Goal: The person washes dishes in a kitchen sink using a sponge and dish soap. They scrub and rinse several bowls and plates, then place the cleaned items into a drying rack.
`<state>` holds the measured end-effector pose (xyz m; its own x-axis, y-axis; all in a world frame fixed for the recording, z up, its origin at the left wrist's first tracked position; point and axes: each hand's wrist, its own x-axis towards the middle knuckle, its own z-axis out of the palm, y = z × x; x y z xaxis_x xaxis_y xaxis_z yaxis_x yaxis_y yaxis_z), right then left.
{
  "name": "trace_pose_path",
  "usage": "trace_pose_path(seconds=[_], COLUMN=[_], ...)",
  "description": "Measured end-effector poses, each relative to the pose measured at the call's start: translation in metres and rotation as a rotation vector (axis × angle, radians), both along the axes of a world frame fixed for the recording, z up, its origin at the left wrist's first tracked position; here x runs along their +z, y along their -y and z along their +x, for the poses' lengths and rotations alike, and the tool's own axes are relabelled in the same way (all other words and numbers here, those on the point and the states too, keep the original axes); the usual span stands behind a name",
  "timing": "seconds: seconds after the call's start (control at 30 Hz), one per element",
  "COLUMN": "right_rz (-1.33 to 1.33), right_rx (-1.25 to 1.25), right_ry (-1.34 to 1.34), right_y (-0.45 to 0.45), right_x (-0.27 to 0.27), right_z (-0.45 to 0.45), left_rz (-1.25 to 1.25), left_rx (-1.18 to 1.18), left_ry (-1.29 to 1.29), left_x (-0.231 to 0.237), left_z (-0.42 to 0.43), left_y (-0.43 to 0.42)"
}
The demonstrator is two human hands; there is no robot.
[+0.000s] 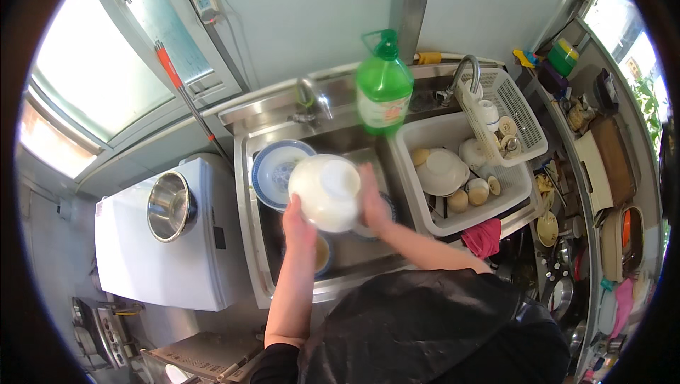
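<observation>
Over the stainless steel sink (350, 254), a white bowl (321, 198) is tilted with its foot ring facing up and to the right. My left hand (298, 225) grips its lower left rim. At its right side is my right hand (374, 198), blurred, with the fingers along the bowl; whether it grips cannot be told. A blue-rimmed bowl (265, 171) lies behind at the sink's left. Beneath my hands, partly hidden, are a bowl with brownish contents (322, 254) and another blue-rimmed dish (390, 206).
A green liquid jug (383, 92) stands behind the sink, between two faucets. To the right, a white tub (419, 214) holds dishes, with a white basket (523, 118) of cups overlapping it. A steel bowl (170, 206) sits on the white appliance (143, 262) at left.
</observation>
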<state>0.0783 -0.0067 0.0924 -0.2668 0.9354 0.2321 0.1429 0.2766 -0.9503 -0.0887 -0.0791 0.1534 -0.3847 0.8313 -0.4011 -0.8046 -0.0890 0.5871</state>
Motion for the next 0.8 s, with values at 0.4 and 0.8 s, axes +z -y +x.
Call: trace_pose_path(seconds=[0.4,0.8], right_rz=[0.004,-0.906], right_rx=[0.285,0.029], right_ry=[0.759,-0.872], right_y=[-0.081,-0.022], right_x=[0.104,0.024], right_z=[-0.003,0.032], left_rz=[0.072,0.144], left_rx=[-0.173,-0.061], left_ry=[-0.099,0.289], left_x=[0.002,-0.027], left_z=[0.028,-0.008], left_y=[0.001,0.002])
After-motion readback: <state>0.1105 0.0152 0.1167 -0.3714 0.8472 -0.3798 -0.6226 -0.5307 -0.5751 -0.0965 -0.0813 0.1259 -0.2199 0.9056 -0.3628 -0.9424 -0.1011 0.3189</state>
